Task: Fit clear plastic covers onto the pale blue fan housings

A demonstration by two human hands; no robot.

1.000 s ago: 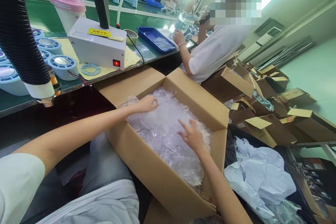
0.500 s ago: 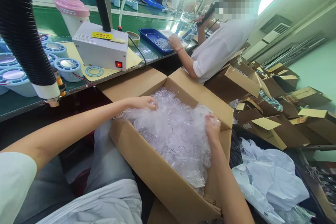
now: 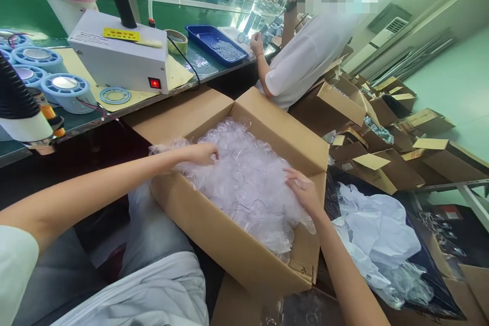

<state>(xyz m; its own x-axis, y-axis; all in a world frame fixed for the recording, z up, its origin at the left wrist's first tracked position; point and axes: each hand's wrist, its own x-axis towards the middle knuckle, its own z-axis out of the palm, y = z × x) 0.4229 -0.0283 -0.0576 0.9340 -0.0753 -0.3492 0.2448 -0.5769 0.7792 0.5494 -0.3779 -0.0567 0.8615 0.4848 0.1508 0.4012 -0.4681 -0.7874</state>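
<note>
A cardboard box (image 3: pixel 217 237) stands open in front of me, with a clear plastic bag (image 3: pixel 263 214) inside it. Many round, clear plastic pieces (image 3: pixel 239 155) fill the bag and show through its film. At the box's left side, my left hand (image 3: pixel 204 154) is closed on the bag's bunched edge; its fingertips are partly hidden. My right hand (image 3: pixel 304 191) lies against the film on the right side, fingers stretched out and a little apart.
A workbench (image 3: pixel 208 74) on the left carries a white machine (image 3: pixel 118 51), blue round housings (image 3: pixel 69 91) and a blue tray (image 3: pixel 217 43) of small parts. A co-worker (image 3: pixel 305 56) sits beyond the box. White plastic sheeting (image 3: pixel 378 224) and more cartons (image 3: pixel 385 163) lie to the right.
My right hand has loosened from a closed grip on the bag's film, and its fingers now reach out. My left hand still grips the bag. The camera view has shifted somewhat.
</note>
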